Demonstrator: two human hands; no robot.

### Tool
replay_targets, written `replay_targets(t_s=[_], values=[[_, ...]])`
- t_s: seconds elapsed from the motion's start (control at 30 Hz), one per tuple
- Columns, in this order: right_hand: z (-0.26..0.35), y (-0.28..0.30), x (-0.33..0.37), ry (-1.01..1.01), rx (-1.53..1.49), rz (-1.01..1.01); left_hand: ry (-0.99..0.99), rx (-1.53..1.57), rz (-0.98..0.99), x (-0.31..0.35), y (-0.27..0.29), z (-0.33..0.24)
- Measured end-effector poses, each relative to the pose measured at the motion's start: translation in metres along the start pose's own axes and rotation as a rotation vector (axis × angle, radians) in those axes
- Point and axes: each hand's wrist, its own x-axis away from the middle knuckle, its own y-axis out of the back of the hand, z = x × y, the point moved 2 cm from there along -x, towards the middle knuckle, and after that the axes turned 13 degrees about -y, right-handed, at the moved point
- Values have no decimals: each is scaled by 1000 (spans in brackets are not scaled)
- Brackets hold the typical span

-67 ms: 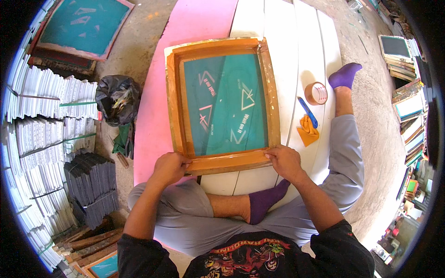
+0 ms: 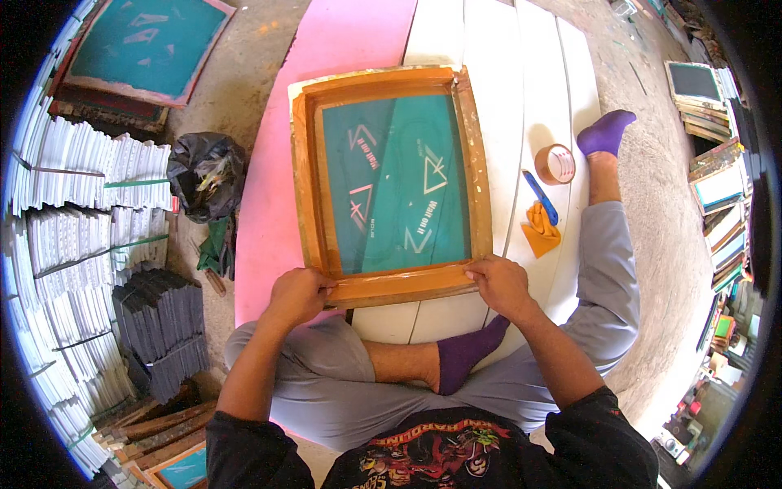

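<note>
A wooden screen-printing frame [image 2: 485,204] lies before me, its teal mesh [image 2: 391,212] carrying pale triangular designs and lettering. Brown tape lines the inner borders of the frame. Along the near side runs a shiny strip of brown tape [image 2: 403,285], between my two hands. My left hand [image 2: 300,295] is closed at the near left corner, thumb and finger pinched on the strip's end. At the near right corner my right hand [image 2: 498,284] is likewise closed, fingertips pressed on the other end. Whether they also grip the wood beneath is hidden.
Right of the frame, on white boards [image 2: 497,122], lie a roll of brown tape [image 2: 555,164], a blue utility knife [image 2: 541,197] and a crumpled orange piece [image 2: 541,231]. A pink board [image 2: 269,236] extends left. Paper stacks [image 2: 81,163] and a black bag [image 2: 206,175] stand farther left.
</note>
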Motion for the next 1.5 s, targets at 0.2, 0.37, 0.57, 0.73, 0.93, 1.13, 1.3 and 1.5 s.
replay_targets(t_s=[0.2,0.37,0.57,0.73,0.93,1.13,1.3,1.5], values=[[3,2,-9,-23,100,60,2,-81,67,-9,9,-4],[8,6,-11,-38,134,108,-16,-86,52,-10,2,1],[10,7,-12,-61,160,121,-42,-100,60,-12,3,-1],[14,8,-13,-87,193,144,-31,-145,114,-15,0,-1],[14,7,-15,-78,216,156,-6,-199,167,-17,-1,-5],[13,6,-20,-66,257,179,13,-228,204,-17,5,-13],[13,7,-20,-110,224,219,8,-258,208,-18,10,-17],[20,16,-22,-171,246,249,17,-263,200,-21,5,-15]])
